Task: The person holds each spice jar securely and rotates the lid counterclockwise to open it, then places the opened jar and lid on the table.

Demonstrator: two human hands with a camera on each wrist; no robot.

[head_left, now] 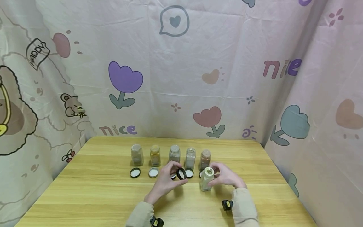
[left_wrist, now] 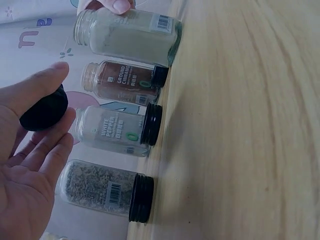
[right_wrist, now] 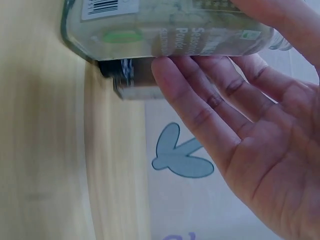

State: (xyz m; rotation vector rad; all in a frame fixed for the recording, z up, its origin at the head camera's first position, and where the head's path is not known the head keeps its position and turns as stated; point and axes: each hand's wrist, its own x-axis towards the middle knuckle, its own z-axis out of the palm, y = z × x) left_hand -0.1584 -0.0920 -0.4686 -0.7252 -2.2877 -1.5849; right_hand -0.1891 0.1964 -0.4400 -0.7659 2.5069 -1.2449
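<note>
In the head view my left hand [head_left: 166, 179] pinches a black lid [head_left: 181, 173] on edge between thumb and fingers, its white inner side showing. My right hand [head_left: 225, 175] grips an uncapped glass jar [head_left: 206, 181] of pale powder from its right side. That jar stands upright, its open mouth upward; I cannot tell if its base touches the table. The right wrist view shows the thumb and fingertips on opposite sides of the jar [right_wrist: 165, 32], whose label reads "Powder". A small gap separates lid and jar.
Behind the hands, several uncapped jars stand in a row, including a yellow one [head_left: 155, 156], a ground cinnamon jar [left_wrist: 122, 80] and a white pepper jar [left_wrist: 112, 127]. Lids lie before them, such as the leftmost lid [head_left: 135, 172]. A printed curtain [head_left: 170, 78] hangs behind the wooden table [head_left: 85, 189].
</note>
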